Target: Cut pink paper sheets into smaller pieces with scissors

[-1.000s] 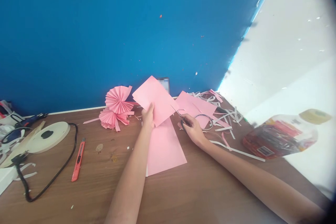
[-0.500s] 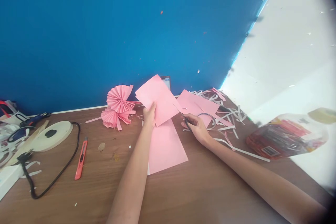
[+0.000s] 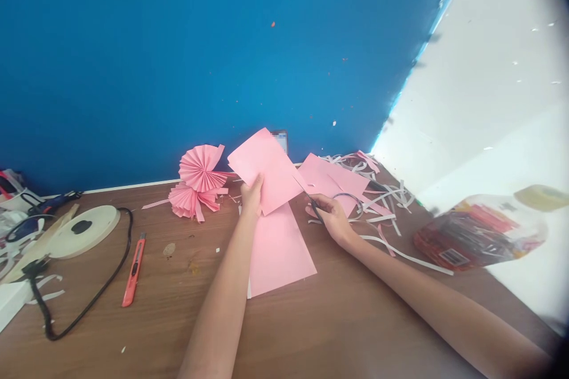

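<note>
My left hand [image 3: 252,194] pinches a pink sheet of paper [image 3: 271,169] by its lower left edge, thumb on top, and keeps it raised off the table. A pair of scissors [image 3: 315,208] is gripped in my right hand [image 3: 331,216]; the blades meet the right edge of the held sheet. Beneath, another pink sheet [image 3: 282,257] lies flat on the table, with a thin white edge along its left side. More pink paper [image 3: 333,176] lies behind my right hand, beside white paper strips [image 3: 395,195].
Pleated pink paper fans [image 3: 202,169] stand near the blue wall. Left are a red box cutter [image 3: 134,272], a black cable [image 3: 106,290] and a cream disc [image 3: 95,230]. A phone [image 3: 280,139] leans behind the sheet. A clear plastic bag [image 3: 480,234] sits at right.
The whole view has shifted very slightly. Both hands, the held sheet and the scissors stay in nearly the same position.
</note>
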Demonstrator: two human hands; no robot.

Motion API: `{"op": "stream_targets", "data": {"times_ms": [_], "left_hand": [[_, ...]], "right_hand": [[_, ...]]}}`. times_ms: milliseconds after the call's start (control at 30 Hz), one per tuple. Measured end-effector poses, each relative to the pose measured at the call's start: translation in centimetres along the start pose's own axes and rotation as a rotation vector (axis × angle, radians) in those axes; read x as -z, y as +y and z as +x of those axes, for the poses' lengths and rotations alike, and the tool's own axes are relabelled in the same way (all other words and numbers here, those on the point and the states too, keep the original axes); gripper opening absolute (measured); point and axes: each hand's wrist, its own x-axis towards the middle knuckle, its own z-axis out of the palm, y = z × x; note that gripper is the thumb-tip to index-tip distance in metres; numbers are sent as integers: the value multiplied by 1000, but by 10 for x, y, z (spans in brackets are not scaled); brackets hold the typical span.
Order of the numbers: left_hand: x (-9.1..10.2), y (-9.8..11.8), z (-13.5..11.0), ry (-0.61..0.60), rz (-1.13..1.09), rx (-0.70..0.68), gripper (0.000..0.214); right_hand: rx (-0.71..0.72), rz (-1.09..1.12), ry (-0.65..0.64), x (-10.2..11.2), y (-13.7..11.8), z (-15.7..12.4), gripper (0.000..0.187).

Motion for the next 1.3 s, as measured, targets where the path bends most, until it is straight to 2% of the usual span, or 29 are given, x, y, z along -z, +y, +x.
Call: {"op": "stream_targets", "data": {"times_ms": [433,733,1300], "left_hand": [[4,-3,3,-23,5,0,48],[4,-3,4,-17,15,-2,42],[6,-2,5,-37,-3,41,47]], "right_hand": [[-16,3,10,0,0,0,32],[-18,15,18,0,3,1,31],[-17,-32,19,0,1,1,32]]}}
